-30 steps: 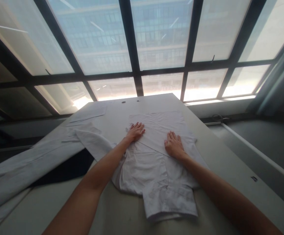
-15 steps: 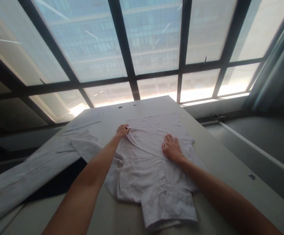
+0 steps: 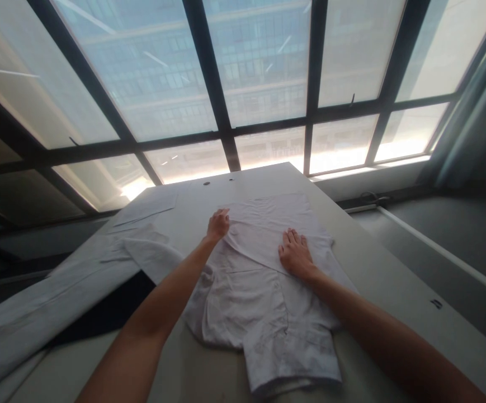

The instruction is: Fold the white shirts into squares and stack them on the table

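A wrinkled white shirt (image 3: 251, 302) lies spread on a white table, part of it folded over in a diagonal layer. At its upper left edge, my left hand (image 3: 218, 225) is closed with curled fingers on the cloth; the fingertips are partly hidden. My right hand (image 3: 296, 253) lies flat on the folded layer, fingers stretched out and palm down. A short, wide tube of cloth (image 3: 293, 358) on the shirt points towards me.
More pale cloth (image 3: 79, 268) lies along the left side, with a dark piece (image 3: 104, 313) showing beneath it. The white table (image 3: 209, 196) reaches towards large windows. A small dark mark (image 3: 436, 304) is on the right side. A curtain (image 3: 469, 134) hangs at right.
My left hand has shifted slightly right and turned so that more of its back shows. My right hand stays flat in nearly the same place on the shirt.
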Available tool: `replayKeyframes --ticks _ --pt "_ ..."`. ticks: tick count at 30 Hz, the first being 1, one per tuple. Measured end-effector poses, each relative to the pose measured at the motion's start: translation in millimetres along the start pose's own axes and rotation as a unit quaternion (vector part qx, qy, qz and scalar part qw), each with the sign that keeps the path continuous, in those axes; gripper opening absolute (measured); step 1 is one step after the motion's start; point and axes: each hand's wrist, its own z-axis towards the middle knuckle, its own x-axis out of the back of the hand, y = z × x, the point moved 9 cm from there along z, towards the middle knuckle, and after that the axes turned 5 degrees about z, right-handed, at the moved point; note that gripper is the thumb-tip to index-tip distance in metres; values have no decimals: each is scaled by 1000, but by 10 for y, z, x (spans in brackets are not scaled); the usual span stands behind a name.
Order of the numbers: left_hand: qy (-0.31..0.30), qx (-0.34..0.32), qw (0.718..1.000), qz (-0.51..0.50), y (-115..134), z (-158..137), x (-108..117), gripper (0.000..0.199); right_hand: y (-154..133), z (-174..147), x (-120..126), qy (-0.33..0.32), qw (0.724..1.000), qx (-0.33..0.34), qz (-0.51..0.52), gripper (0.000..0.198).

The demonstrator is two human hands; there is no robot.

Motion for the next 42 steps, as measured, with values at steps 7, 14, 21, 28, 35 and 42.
replayKeyframes --ticks 7,14,21,28,35,42 --pt "-100 -94 990 11 842 -387 -507 60 -149 -36 -15 -33 995 92 13 60" --pt "-109 -91 990 19 822 -414 -525 65 -16 -67 -56 -57 996 70 -2 68" --pt "-119 -84 989 34 821 -398 -560 65 910 -57 140 -42 997 -35 -55 72" --pt "-114 -81 990 34 837 -398 -541 65 1358 -94 311 -37 987 -119 -104 75" --pt "-109 -80 990 33 860 -429 -498 63 449 374 238 -27 998 56 -19 63" --pt "-101 -83 991 40 855 -464 -474 63 37 863 -217 -107 987 118 5 61"
